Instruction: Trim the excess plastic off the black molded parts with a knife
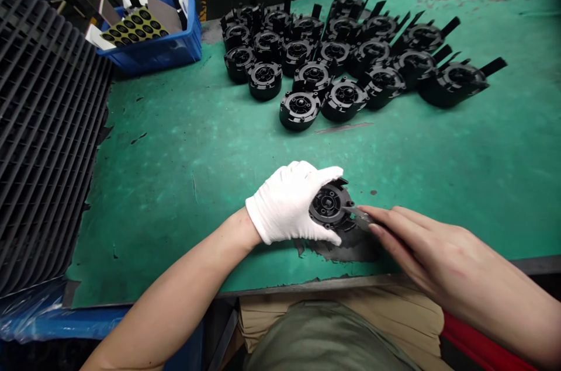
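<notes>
A round black plastic housing (328,203) sits near the front edge of the green table, its ribbed inside facing up. My left hand (291,201), in a white glove, grips it from the left, thumb along the near side and fingers along the far side. My bare right hand (421,242) is closed on what looks like a small craft knife (360,218). The metal tip of the knife meets the right rim of the housing. My fingers partly cover its handle.
Several similar black housings (300,107) stand in rows at the back, some with upright tabs. A blue bin (153,52) holding a sheet of round black stickers (135,26) is at back left. Grey ribbed trays (44,125) are stacked left. The green mat (175,143) is torn near the front edge.
</notes>
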`<action>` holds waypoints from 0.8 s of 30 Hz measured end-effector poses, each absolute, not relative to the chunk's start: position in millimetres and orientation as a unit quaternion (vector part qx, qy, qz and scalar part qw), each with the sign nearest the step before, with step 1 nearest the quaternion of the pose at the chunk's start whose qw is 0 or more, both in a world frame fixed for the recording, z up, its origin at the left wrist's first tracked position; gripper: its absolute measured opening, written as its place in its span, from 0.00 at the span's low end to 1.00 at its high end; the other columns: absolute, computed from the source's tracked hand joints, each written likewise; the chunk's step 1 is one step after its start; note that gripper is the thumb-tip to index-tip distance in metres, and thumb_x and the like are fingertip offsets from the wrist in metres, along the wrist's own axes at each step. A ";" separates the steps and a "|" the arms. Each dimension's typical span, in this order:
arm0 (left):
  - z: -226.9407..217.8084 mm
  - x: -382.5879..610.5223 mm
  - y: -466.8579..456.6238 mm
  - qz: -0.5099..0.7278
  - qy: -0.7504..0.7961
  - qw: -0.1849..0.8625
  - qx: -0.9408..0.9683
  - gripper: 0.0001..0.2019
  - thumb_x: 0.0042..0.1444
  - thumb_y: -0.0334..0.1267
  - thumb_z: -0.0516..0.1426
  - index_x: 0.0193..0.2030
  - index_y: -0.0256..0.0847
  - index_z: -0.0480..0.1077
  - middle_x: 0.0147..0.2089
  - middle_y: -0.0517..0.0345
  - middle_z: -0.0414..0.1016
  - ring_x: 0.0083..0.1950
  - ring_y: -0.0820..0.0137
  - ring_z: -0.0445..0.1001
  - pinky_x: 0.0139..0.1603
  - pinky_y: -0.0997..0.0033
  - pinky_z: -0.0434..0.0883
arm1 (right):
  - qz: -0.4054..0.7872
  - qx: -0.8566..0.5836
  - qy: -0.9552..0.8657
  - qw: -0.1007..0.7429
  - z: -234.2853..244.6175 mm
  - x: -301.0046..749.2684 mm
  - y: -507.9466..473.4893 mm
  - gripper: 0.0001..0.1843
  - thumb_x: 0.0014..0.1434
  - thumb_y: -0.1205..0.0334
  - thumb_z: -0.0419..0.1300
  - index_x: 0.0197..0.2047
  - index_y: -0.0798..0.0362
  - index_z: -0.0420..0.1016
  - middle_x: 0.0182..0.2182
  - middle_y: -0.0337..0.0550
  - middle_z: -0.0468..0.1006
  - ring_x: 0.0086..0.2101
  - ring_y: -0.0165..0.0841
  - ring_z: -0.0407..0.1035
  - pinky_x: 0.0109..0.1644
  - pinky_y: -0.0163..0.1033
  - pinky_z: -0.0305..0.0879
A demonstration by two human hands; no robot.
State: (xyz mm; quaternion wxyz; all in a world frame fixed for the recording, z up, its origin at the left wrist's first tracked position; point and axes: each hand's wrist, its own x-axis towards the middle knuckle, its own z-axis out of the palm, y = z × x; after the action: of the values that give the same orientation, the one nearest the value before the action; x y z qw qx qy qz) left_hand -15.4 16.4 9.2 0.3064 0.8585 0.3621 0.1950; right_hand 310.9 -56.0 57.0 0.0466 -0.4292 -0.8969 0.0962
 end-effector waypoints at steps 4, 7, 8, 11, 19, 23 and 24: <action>10.0 -16.5 15.0 0.197 0.357 0.291 0.865 0.63 0.62 0.82 0.78 0.89 0.40 0.72 0.70 0.34 0.90 0.73 0.34 0.88 0.79 0.33 0.83 | 0.096 -0.448 -0.887 0.049 53.6 310.1 -62.7 0.29 0.92 0.57 0.55 0.88 0.40 0.76 0.54 0.47 0.95 0.40 0.43 0.88 0.43 0.48 0.85; 11.7 -15.5 12.4 0.189 0.372 0.275 0.866 0.65 0.60 0.84 0.79 0.89 0.40 0.72 0.67 0.36 0.90 0.70 0.35 0.88 0.76 0.34 0.85 | 0.061 -0.430 -0.897 0.082 53.3 308.0 -65.4 0.29 0.91 0.58 0.56 0.88 0.46 0.74 0.43 0.44 0.88 0.31 0.39 0.81 0.33 0.44 0.74; 12.7 -14.7 11.3 0.185 0.379 0.268 0.866 0.66 0.58 0.84 0.79 0.89 0.40 0.72 0.66 0.36 0.89 0.68 0.35 0.87 0.75 0.34 0.85 | 0.052 -0.424 -0.899 0.091 53.5 306.7 -66.6 0.30 0.90 0.61 0.55 0.88 0.48 0.74 0.41 0.44 0.85 0.30 0.39 0.79 0.31 0.44 0.71; 15.6 -12.0 8.5 0.177 0.393 0.258 0.865 0.69 0.55 0.85 0.80 0.90 0.39 0.73 0.63 0.36 0.89 0.65 0.35 0.87 0.72 0.33 0.86 | 0.024 -0.426 -0.899 0.097 54.1 301.3 -70.4 0.35 0.85 0.69 0.52 0.89 0.50 0.72 0.42 0.48 0.84 0.33 0.43 0.80 0.31 0.46 0.69; 1.0 -13.1 12.0 0.259 0.350 0.305 0.847 0.59 0.58 0.79 0.82 0.84 0.41 0.76 0.75 0.32 0.88 0.77 0.34 0.87 0.83 0.31 0.83 | -0.009 -0.411 -0.906 0.104 59.0 289.6 -67.2 0.22 0.88 0.69 0.56 0.77 0.53 0.80 0.40 0.44 0.79 0.39 0.42 0.75 0.41 0.47 0.68; -5.2 -13.8 15.7 0.270 0.333 0.345 0.835 0.59 0.59 0.80 0.81 0.83 0.41 0.76 0.74 0.32 0.90 0.77 0.33 0.90 0.84 0.30 0.84 | -0.034 -0.387 -0.917 0.089 67.4 287.1 -58.4 0.21 0.84 0.75 0.54 0.70 0.56 0.82 0.38 0.44 0.77 0.37 0.42 0.72 0.36 0.48 0.63; -5.2 -13.7 15.9 0.265 0.337 0.349 0.833 0.58 0.58 0.80 0.81 0.83 0.43 0.76 0.74 0.33 0.90 0.77 0.32 0.90 0.83 0.29 0.84 | -0.042 -0.380 -0.920 0.088 69.1 286.3 -56.0 0.20 0.84 0.75 0.54 0.68 0.57 0.83 0.37 0.43 0.76 0.36 0.41 0.71 0.37 0.48 0.63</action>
State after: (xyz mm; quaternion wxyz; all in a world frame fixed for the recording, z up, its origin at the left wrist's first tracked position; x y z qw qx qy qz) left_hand -13.7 15.9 -5.2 0.3491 0.8330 0.3372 0.2655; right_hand 286.3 -56.0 69.1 0.0878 -0.3800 -0.9198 -0.0424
